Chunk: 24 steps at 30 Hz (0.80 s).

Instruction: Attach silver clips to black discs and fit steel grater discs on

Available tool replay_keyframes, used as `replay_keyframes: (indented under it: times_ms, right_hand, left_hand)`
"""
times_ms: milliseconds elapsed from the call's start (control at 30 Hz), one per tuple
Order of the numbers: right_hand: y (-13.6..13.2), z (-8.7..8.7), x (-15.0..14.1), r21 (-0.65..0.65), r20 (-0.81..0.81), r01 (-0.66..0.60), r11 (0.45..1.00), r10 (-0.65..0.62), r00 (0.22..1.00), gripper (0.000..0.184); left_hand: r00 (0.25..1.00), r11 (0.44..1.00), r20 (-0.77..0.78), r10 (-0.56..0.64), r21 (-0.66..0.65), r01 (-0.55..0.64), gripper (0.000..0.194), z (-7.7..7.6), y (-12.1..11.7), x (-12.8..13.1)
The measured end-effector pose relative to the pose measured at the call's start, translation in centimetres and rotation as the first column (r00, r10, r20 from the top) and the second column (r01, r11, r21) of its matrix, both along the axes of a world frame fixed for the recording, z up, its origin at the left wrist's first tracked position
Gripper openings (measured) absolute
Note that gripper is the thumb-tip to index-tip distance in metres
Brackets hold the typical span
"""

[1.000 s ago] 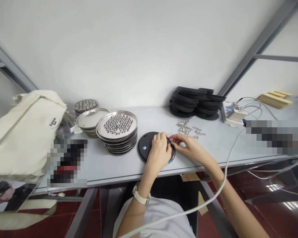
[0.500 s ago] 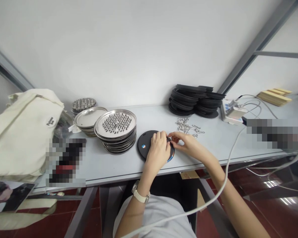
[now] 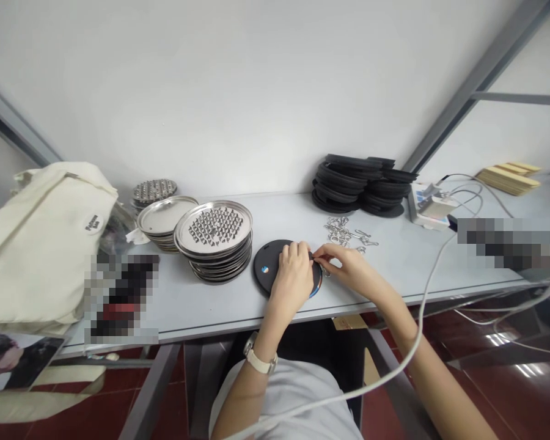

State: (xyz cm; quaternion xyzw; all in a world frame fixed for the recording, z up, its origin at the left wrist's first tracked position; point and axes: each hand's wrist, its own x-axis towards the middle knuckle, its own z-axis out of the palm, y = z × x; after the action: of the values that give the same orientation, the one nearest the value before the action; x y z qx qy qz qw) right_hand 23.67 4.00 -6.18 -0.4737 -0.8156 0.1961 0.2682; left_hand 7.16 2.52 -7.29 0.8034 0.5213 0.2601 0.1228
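From where I stand, the left hand [image 3: 293, 272] lies spread over a round black disc [image 3: 266, 282], which sits flat on the grey table [image 3: 187, 305] near its front edge; whether it grips or only presses, I can't tell. The right hand [image 3: 352, 269] pinches thumb and forefinger together at the disc's rim, on something too small to make out. Loose metal hooks [image 3: 337, 229] lie just beyond, and stacked steel graters [image 3: 220, 260] stand left of the disc.
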Motion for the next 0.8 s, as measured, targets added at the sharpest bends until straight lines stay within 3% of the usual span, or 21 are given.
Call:
replay_keyframes:
  times_ms: [100, 267, 400, 500, 600, 700, 800]
  right_hand:
    - [-0.1, -0.1, 0.0, 0.004, 0.000, -0.001, 1.000, 0.001, 1.000, 0.012]
    - [-0.1, -0.1, -0.2, 0.004, -0.017, -0.015, 1.000, 0.015, 1.000, 0.013]
    - [0.0, -0.5, -0.3, 0.035, -0.025, -0.010, 0.999, 0.011, 1.000, 0.010]
    - [-0.1, -0.5, 0.0, 0.028, -0.025, -0.019, 0.999, 0.020, 1.000, 0.010]
    - [-0.3, -0.4, 0.9, -0.038, -0.047, -0.051, 0.998, 0.049, 0.998, 0.011]
    - [-0.4, -0.3, 2.2, -0.093, -0.068, -0.047, 0.995, 0.041, 0.997, 0.012]
    - [-0.2, -0.3, 3.3, -0.125, -0.105, -0.033, 0.992, 0.020, 0.994, 0.015]
  left_hand:
    - [0.994, 1.000, 0.108, 0.020, 0.022, -0.023, 0.013, 0.2, -0.1, 0.1]
    - [0.933, 0.975, 0.354, 0.060, 0.179, -0.131, 0.013, 1.2, -1.3, -0.6]
    - [0.963, 0.992, 0.268, -0.019, 0.126, -0.015, 0.012, 1.3, -3.8, -2.9]
    - [0.991, 0.999, 0.127, -0.039, 0.036, 0.035, 0.028, 0.3, -5.9, -5.1]
    - [0.995, 0.996, 0.077, 0.058, 0.068, -0.063, 0.038, -1.3, -7.2, -6.7]
    - [0.981, 0.983, 0.117, 0.155, 0.081, -0.165, 0.040, -2.7, -7.5, -7.1]
    - [0.970, 0.990, 0.217, 0.111, 0.059, -0.127, 0.033, -3.5, -6.9, -6.7]
